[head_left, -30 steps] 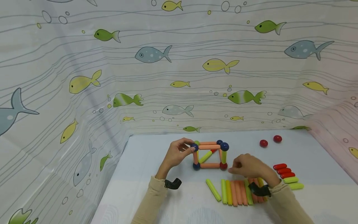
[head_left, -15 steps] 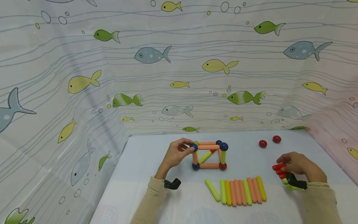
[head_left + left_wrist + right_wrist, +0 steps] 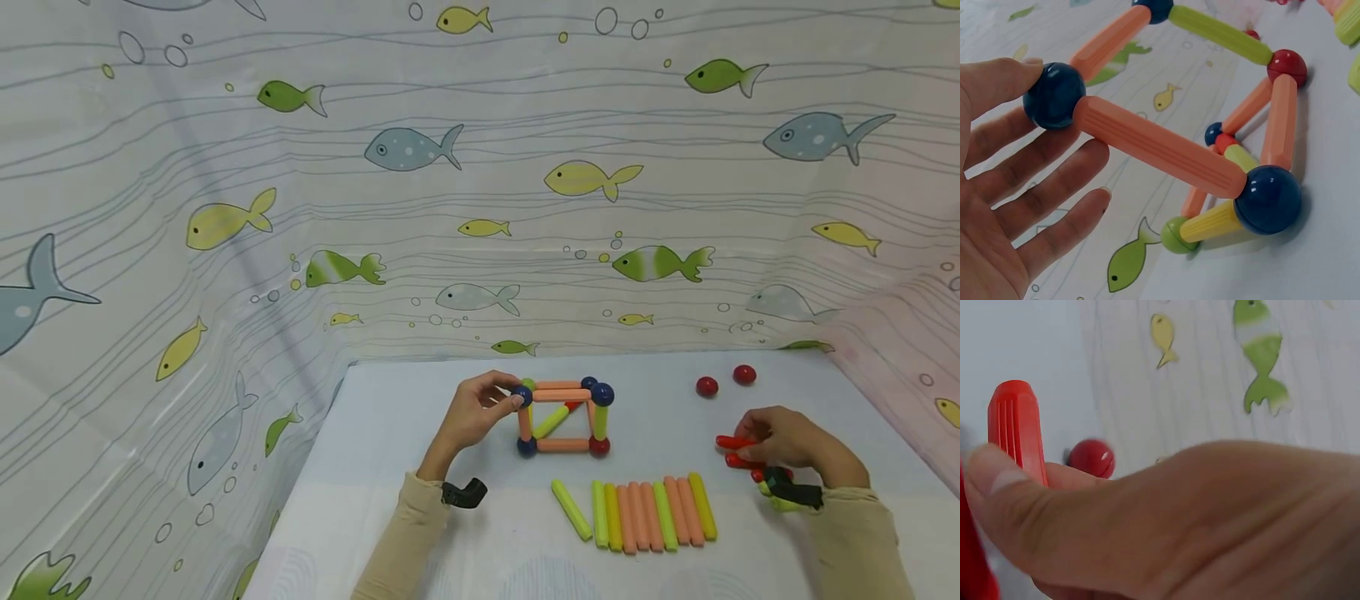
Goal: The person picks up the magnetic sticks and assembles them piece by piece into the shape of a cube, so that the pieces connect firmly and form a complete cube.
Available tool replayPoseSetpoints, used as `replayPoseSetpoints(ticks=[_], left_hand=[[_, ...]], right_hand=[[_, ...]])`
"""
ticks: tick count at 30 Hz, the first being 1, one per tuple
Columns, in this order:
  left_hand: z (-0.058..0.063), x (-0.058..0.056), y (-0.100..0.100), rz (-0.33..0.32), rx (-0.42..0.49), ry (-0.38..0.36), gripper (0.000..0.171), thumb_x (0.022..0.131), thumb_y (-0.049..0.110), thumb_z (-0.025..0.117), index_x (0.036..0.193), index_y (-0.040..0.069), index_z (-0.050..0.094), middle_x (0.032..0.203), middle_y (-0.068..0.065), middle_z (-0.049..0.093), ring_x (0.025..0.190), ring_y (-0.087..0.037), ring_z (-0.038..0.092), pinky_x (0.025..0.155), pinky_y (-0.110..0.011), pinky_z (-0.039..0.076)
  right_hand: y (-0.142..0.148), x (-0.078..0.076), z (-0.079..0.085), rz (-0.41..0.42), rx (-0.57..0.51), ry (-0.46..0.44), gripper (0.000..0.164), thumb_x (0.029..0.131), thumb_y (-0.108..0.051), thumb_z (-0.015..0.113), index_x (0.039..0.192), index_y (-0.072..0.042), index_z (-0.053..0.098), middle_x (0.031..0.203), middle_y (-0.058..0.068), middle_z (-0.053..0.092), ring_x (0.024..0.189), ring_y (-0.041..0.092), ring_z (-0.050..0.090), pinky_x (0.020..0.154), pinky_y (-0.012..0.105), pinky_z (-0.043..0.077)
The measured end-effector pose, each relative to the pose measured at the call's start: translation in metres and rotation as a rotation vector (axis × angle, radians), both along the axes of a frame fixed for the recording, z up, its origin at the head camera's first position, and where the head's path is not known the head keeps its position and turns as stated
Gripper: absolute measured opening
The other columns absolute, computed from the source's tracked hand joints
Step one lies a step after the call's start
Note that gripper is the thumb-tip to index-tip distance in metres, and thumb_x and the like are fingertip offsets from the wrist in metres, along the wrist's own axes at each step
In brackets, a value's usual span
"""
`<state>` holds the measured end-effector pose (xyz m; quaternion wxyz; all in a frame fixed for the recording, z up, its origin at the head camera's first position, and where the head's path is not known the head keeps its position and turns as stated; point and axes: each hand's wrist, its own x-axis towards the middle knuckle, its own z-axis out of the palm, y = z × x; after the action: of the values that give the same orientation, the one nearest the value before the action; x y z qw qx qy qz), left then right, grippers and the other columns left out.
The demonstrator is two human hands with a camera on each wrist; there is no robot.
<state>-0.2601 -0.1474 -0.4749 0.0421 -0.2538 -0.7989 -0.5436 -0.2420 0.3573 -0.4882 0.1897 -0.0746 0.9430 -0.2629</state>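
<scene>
My left hand [image 3: 471,410] pinches a dark blue ball [image 3: 1055,95] between thumb and fingers. That ball is an upper near corner of a box-shaped frame of magnetic rods and balls, with an orange rod [image 3: 1160,147] joining it to a lower blue ball [image 3: 1268,200]. Inside the frame, a yellow-green rod [image 3: 552,422] slants up to a red piece. To the right, my right hand [image 3: 798,437] pinches a red rod [image 3: 1016,428] between thumb and fingers. A second red rod [image 3: 741,461] shows just below the fingertips. Other rods there are partly hidden by hand and wrist.
In front of the frame lies a row of orange, yellow and green rods [image 3: 648,517], with a slanted green rod [image 3: 572,510] at its left end. Two red balls [image 3: 707,387] sit at the back right. Fish-patterned cloth walls the white table [image 3: 397,533].
My right hand has left the space above the rod row and gone right to the red rods. It now grips one, shifted slightly left. My left hand stays on the blue ball.
</scene>
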Motion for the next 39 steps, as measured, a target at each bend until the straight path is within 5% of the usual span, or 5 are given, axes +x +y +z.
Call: replayPoseSetpoints(ticks=[9,15,25,29,39], left_hand=[[0.0,0.0,-0.001,0.009,-0.015,0.0,0.023,0.098,0.017,0.077,0.121,0.013,0.076,0.117,-0.007,0.076,0.094,-0.021,0.071,0.082,-0.028,0.059],[0.0,-0.001,-0.002,0.008,-0.014,-0.007,0.024,0.098,0.016,0.077,0.122,0.013,0.075,0.118,-0.008,0.075,0.095,-0.022,0.07,0.083,-0.027,0.059],[0.0,0.0,-0.001,-0.004,-0.011,-0.004,0.024,0.099,0.018,0.077,0.122,0.014,0.075,0.118,-0.007,0.075,0.095,-0.022,0.071,0.084,-0.029,0.06],[0.0,-0.001,-0.001,-0.005,-0.005,0.0,0.023,0.099,0.017,0.076,0.121,0.014,0.075,0.117,-0.007,0.076,0.094,-0.021,0.071,0.083,-0.03,0.06],[0.001,0.0,-0.001,0.0,-0.016,-0.004,0.024,0.098,0.019,0.077,0.121,0.012,0.075,0.118,-0.008,0.076,0.094,-0.02,0.072,0.083,-0.031,0.06]], right_hand=[[-0.061,0.014,0.039,0.294,-0.312,0.0,0.022,0.1,-0.024,0.074,0.114,-0.008,0.072,0.096,0.002,0.07,0.084,0.012,0.061,0.073,0.026,0.052],[-0.148,0.019,0.029,0.417,-0.461,-0.048,0.023,0.108,-0.026,0.064,0.12,-0.008,0.071,0.098,0.012,0.07,0.076,0.019,0.065,0.066,0.029,0.055],[-0.246,0.034,-0.003,0.125,-0.777,-0.1,0.04,0.115,-0.028,0.048,0.136,0.005,0.057,0.096,0.025,0.07,0.062,0.017,0.056,0.056,0.026,0.05],[-0.263,0.031,-0.006,-0.02,-0.846,-0.084,0.044,0.115,-0.028,0.047,0.142,0.006,0.053,0.106,0.027,0.071,0.066,0.017,0.058,0.061,0.026,0.052],[-0.276,0.022,-0.011,-0.151,-0.953,-0.14,0.038,0.115,-0.027,0.046,0.136,0.003,0.056,0.097,0.021,0.062,0.074,0.018,0.058,0.065,0.024,0.05]])
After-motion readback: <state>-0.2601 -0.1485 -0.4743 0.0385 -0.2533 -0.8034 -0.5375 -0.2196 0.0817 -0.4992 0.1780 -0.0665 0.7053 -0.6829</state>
